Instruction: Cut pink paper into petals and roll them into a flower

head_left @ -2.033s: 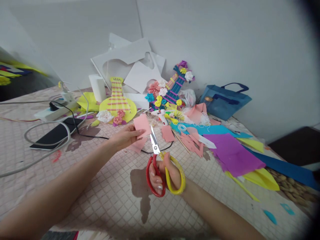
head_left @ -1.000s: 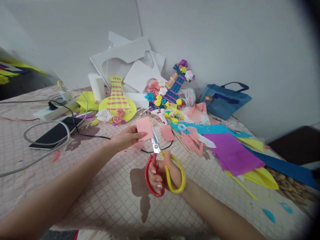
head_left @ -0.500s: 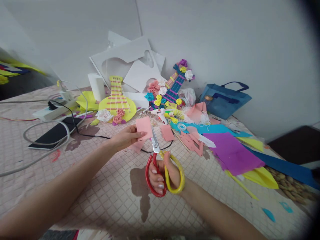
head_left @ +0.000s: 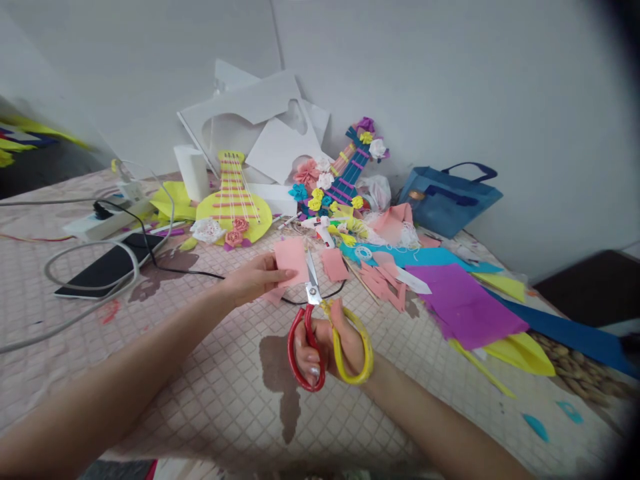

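Between the thumb and fingers of my left hand (head_left: 254, 277) is a pink paper piece (head_left: 292, 259), held up over the table. My right hand (head_left: 334, 343) grips the scissors (head_left: 313, 293), which have one red and one yellow handle. Their blades point away from me, right beside the paper's right edge; whether they touch it I cannot tell. Just behind the blades lies a small pink paper stack (head_left: 334, 265). Another pink piece (head_left: 274, 296) lies under my left hand, partly hidden. Pink strips (head_left: 384, 283) are scattered to the right.
A yellow paper guitar (head_left: 235, 207) and a blue flower-covered one (head_left: 350, 173) stand at the back. The glue gun (head_left: 323, 230) lies before them. Purple paper (head_left: 465, 307) and a blue bag (head_left: 450, 197) are at right. A power strip (head_left: 103, 220), cables and a black tablet-like slab (head_left: 113, 265) occupy the left.
The scissor handles have spread a little wider apart. My left hand and the pink paper have shifted slightly right and toward me.
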Tool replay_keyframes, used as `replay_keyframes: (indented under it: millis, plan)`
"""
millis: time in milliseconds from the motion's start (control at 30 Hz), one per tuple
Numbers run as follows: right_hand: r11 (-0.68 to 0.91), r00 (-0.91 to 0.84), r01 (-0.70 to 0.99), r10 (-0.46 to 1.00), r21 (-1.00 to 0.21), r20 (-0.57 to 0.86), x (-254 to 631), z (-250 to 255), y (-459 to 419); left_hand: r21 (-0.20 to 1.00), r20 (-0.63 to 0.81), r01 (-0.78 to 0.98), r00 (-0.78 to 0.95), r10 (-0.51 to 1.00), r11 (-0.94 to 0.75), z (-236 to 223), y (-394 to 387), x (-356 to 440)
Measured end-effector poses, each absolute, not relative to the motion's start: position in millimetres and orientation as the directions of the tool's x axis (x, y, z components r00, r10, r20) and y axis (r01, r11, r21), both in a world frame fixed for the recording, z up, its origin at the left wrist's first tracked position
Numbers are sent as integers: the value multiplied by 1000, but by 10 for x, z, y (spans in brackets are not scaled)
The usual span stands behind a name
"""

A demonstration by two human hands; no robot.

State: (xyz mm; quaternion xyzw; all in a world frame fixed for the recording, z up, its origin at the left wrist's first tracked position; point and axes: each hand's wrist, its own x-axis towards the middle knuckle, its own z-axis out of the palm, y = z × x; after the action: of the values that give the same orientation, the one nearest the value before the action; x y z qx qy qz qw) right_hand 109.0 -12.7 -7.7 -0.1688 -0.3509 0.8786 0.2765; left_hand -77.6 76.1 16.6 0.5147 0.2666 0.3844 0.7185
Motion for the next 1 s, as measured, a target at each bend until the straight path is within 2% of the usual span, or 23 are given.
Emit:
replay_keyframes:
  millis: [300, 767, 1000]
  plan:
    - [-590, -780, -358, 616, -724, -116, 1091, -116, -102, 955, 5, -248, 560, 828, 162, 139, 772, -778]
    - [-594, -752, -317, 632, -740, -185, 1088, -73, -110, 927, 61, -334, 578, 814, 168, 191, 764, -763]
    - [-569, -766, -326, 627, -755, -142, 1098, -101, -85, 954, 7, -252, 561, 828, 163, 207, 727, -765]
